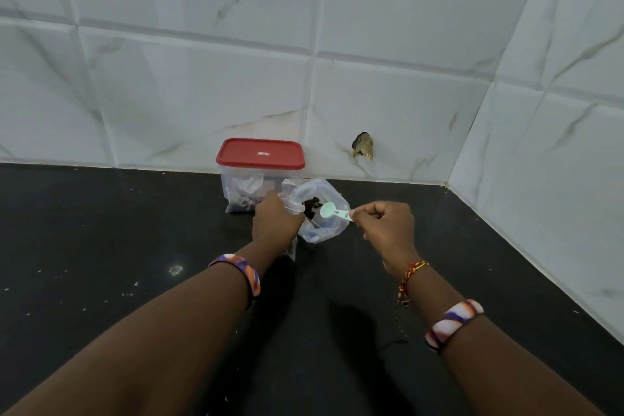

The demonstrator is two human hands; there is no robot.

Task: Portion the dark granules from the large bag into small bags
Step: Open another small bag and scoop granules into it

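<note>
Both hands fisted: left (277,219) bag (324,209) (clear), right (388,224) scoop (334,212).

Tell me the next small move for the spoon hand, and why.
Probably dip the pale green plastic measuring spoon deeper into the clear plastic bag: the right hand pinches its handle with the bowl at the mouth, the left hand holds the bag open, and dark granules sit inside.

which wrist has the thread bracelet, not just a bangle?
The right wrist: a red-and-yellow thread bracelet sits just below the right hand, ahead of its striped bangle. The left wrist carries only a striped bangle.
</note>
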